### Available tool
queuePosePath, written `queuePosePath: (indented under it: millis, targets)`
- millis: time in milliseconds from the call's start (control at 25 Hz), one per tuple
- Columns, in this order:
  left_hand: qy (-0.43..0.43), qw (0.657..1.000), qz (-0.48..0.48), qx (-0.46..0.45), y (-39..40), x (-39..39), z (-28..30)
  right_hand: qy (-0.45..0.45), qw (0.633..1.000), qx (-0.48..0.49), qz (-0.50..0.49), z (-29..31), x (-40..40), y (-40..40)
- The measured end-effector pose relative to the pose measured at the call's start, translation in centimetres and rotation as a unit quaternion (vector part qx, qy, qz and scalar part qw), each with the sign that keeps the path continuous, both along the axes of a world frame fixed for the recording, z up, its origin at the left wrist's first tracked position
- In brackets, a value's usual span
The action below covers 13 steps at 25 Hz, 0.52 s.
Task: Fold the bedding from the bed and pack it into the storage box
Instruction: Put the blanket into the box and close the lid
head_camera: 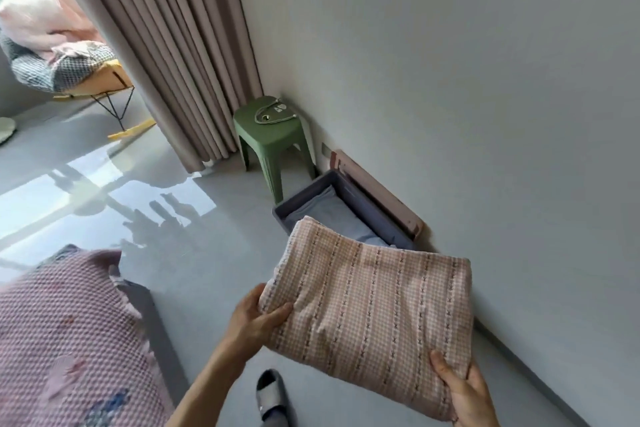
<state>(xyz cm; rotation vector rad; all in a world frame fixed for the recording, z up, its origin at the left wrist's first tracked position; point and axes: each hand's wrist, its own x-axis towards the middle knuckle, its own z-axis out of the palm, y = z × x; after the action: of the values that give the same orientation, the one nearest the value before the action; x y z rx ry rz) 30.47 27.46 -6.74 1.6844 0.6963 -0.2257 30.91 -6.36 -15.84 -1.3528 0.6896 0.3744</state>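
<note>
Beside you at near left, the bed's pink waffle cover [59,333] hangs over the edge. Your left hand [252,317] pinches the folded checked blanket [367,308] at its left corner, thumb on top; your right hand [465,392] clamps the near right corner. You hold it in the air, short of the grey storage box [349,198] against the wall, a blue fold already inside. Keep it level and lower it flat. Open floor lies left; the green stool [273,139] crowds the far end.

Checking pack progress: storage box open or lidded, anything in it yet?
Open, not empty. The storage box shows no lid on top, and blue folded fabric lies inside. The checked bedding is not in yet.
</note>
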Motion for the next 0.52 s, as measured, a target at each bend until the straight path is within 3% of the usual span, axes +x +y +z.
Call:
queuePosePath:
  millis: [120, 280, 520]
  targets:
    - [0.035, 0.998, -0.054, 0.025, 6.1, 7.6, -0.4, 0.011, 0.997, -0.033, -0.075, -0.8, 3.7, 6.3]
    - [0.083, 0.987, -0.127, 0.057, 10.8, 16.7, -0.7, 0.054, 0.989, 0.025, -0.132, -0.5, 8.5, 12.5]
    - [0.181, 0.966, -0.159, 0.095, 12.3, 30.4, -10.7, 0.089, 0.978, -0.023, -0.186, -9.6, 19.2, 15.7]
